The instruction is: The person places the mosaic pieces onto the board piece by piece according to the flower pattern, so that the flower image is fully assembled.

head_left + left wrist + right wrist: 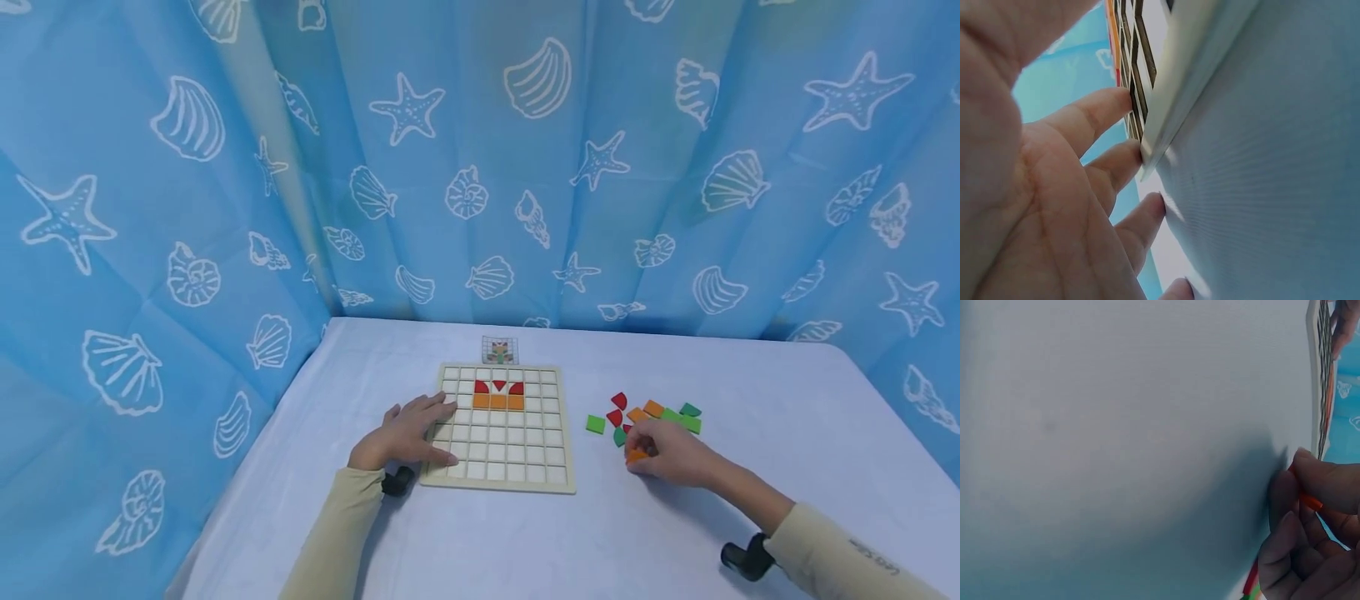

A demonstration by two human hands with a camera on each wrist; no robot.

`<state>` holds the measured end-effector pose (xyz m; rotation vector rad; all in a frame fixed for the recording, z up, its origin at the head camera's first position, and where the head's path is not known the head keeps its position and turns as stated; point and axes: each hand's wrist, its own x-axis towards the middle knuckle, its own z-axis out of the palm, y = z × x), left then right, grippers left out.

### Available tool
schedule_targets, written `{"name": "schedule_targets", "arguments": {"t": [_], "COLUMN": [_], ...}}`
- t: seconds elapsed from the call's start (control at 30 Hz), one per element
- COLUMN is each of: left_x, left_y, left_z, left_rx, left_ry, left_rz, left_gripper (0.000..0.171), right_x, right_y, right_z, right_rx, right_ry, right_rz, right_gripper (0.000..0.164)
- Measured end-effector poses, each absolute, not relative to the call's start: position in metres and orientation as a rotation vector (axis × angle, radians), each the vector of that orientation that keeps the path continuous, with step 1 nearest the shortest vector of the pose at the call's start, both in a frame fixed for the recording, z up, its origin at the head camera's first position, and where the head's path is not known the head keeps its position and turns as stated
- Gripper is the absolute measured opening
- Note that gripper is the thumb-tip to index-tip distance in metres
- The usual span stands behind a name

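In the head view a cream grid board (510,486) lies on the table, holding a row of orange square tiles (498,402) with red tiles (499,385) just above. My left hand (408,433) rests on the board's left edge, fingers spread; the left wrist view shows fingertips (1124,99) touching its rim. To the right of the board, my right hand (671,450) pinches an orange tile (637,456) between thumb and fingers, beside the loose tiles. The right wrist view shows this orange tile (1310,501) partly hidden by the fingers.
Loose red (618,401), green (596,424) and orange tiles (653,408) lie right of the board. A small picture card (499,350) with a coloured pattern lies behind the board. A blue curtain (465,167) hangs behind the white-covered table (510,550).
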<state>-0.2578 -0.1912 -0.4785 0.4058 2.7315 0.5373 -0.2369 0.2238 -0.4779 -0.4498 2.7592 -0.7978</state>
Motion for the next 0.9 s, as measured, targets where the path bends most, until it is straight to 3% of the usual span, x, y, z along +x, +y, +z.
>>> {"name": "schedule_targets", "arguments": {"t": [0.2,0.9], "left_x": [-0.259,-0.259], "left_y": [-0.190,-0.191], "left_z": [-0.477,-0.482], "left_rx": [0.391,0.394], "left_ry": [2.729,2.723], "left_rz": [0.537,0.537], "left_gripper": [0.091,0.092], "right_x": [-0.244,-0.285], "right_y": [0.218,0.180], "right_z": [-0.467,-0.452], "right_rx": [-0.451,-0.290], "right_ry": [2.757,2.799], "right_rz": [-0.831,-1.012], "right_gripper": [0.014,0.026]}}
